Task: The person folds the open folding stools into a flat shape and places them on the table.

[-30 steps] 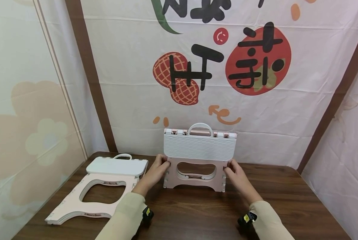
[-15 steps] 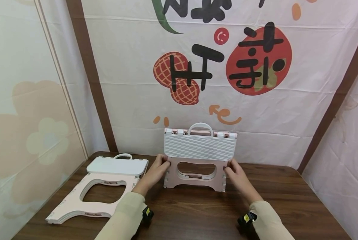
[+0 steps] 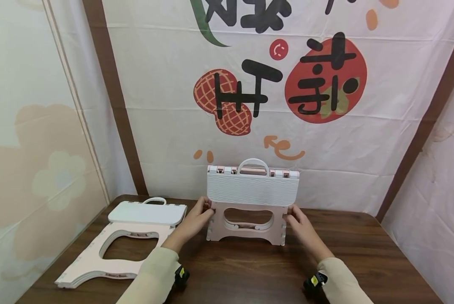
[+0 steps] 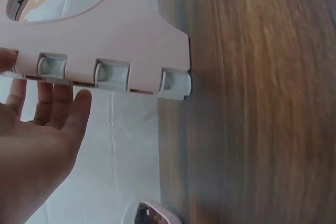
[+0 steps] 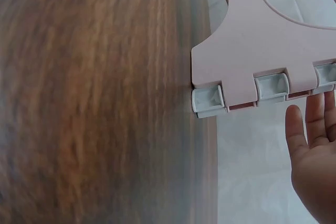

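Observation:
A folded step stool (image 3: 252, 190), with a white textured top, a white carry handle and pale pink legs, stands upright at the back middle of the table in the head view. My left hand (image 3: 196, 217) grips its left side edge, thumb in front and fingers behind. On the opposite edge my right hand (image 3: 302, 226) holds it the same way. The left wrist view shows the pink leg panel (image 4: 142, 35) with pale hinges, and fingers behind its edge. In the right wrist view the stool's lower corner (image 5: 231, 61) touches the tabletop; the right thumb is out of that view.
A second folded stool (image 3: 86, 257), also white and pink, lies flat on the left of the brown wooden table (image 3: 242, 274). Behind the table hangs a white printed cloth (image 3: 166, 105). More pale cloth (image 3: 432, 190) closes off the right side.
The head view has tilted very slightly, so everything sits a few pixels lower. Both hands keep their hold, and the stool stays in place.

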`<state>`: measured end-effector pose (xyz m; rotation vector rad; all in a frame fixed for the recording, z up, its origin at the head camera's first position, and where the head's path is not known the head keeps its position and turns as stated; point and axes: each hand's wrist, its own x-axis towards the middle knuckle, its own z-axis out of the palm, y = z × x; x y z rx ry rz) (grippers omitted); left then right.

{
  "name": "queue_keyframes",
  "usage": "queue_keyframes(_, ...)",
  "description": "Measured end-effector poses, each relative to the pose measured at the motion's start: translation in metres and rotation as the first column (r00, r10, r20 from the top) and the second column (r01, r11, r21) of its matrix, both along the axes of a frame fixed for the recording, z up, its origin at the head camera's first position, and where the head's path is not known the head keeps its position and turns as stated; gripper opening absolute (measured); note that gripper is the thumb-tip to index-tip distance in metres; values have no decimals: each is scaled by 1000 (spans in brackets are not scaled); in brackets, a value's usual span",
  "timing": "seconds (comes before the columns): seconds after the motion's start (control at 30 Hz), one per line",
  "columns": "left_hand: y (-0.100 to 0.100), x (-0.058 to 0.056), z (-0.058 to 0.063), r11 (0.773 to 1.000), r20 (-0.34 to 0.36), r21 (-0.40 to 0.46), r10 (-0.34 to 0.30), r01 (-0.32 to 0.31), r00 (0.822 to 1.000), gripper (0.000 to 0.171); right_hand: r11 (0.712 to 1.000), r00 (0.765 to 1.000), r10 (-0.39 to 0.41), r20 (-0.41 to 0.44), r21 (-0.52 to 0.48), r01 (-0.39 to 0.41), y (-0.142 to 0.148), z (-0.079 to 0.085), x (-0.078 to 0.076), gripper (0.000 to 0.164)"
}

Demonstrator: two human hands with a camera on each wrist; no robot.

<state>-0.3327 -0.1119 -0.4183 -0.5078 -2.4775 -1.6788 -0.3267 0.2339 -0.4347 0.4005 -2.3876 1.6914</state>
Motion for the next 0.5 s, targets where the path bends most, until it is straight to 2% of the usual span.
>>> queue_keyframes(0.1,-3,3,-1,1000,25,3,14,-14,1000,24,1000,1000,-8,23,-1,8,0,-1,1,18)
queue_keyframes(0.23,-7,5,-1,1000,49,6,3,-4,999,29,1000,1000,-5,16,-8,5,0,-1,2,18)
queue_keyframes(0.5,-9,6,-1,1000,48,2,-8,8,999,33,998,999,36,-9,-44,-36,2,-6,5,22)
